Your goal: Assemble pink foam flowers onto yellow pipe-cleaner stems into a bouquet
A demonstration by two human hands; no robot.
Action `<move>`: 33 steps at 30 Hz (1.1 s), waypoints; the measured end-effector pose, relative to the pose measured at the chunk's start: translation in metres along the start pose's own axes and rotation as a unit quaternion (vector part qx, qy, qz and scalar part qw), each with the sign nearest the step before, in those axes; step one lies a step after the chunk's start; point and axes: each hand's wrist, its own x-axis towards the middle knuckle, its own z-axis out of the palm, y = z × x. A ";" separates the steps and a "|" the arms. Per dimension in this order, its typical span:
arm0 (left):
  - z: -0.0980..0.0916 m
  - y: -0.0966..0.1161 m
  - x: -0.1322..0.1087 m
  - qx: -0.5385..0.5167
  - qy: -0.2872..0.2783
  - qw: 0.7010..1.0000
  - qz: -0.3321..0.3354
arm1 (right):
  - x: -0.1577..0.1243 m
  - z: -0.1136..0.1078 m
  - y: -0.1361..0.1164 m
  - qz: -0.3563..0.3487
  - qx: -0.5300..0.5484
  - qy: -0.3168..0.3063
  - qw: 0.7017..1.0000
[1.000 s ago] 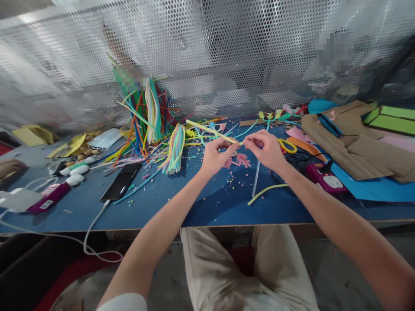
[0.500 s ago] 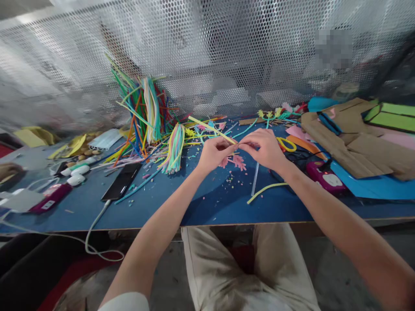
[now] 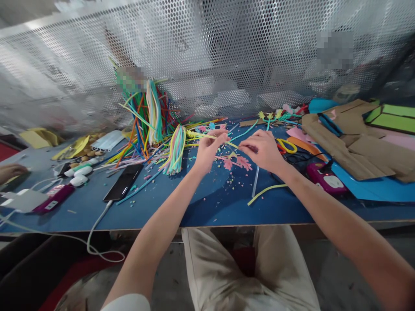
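Observation:
A yellow pipe cleaner (image 3: 232,144) stretches between my two hands above the blue table (image 3: 168,203). My left hand (image 3: 209,149) is closed around its left part, thumb and fingers pinching. The other end is pinched between the thumb and fingertips of my right hand (image 3: 264,149). Below my hands lie pink leaf-shaped pieces (image 3: 243,163) with small trimmed bits scattered about. To the left of my left hand sits a bundle of pastel pipe cleaners (image 3: 175,151). A loose yellow-green pipe cleaner (image 3: 266,190) lies below my right hand.
A larger heap of coloured pipe cleaners (image 3: 152,112) leans against the perforated metal screen (image 3: 227,56). A phone (image 3: 123,183) on a cable lies left. Yellow-handled scissors (image 3: 288,146), a purple power block (image 3: 326,178) and brown cardboard (image 3: 359,142) are right. Another person's hand (image 3: 13,172) rests far left.
My hands have moved apart; the left one shifted left and turned along the yellow pipe cleaner, whose middle now shows between them. The other person's hand has come further into view.

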 end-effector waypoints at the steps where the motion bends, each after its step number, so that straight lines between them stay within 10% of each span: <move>1: -0.001 0.000 0.002 -0.021 0.013 1.000 0.000 | 0.000 0.000 0.001 -0.002 -0.007 -0.003 1.000; 6: -0.012 0.007 0.011 -0.038 0.057 0.997 0.041 | 0.000 0.000 0.008 -0.010 -0.031 0.019 0.999; 16: -0.039 0.032 0.019 0.090 -0.033 0.995 0.037 | 0.004 -0.015 0.021 -0.115 -0.096 -0.009 0.989; 23: -0.016 0.056 -0.010 0.289 0.037 0.905 0.311 | 0.007 -0.013 0.017 -0.053 -0.151 0.047 0.986; 27: 0.018 0.036 -0.034 0.269 -0.053 0.853 0.444 | 0.005 -0.013 0.017 0.060 -0.123 0.123 0.983; 33: 0.042 -0.003 -0.044 0.256 -0.236 0.874 0.340 | 0.007 -0.021 0.020 0.152 0.028 0.142 0.978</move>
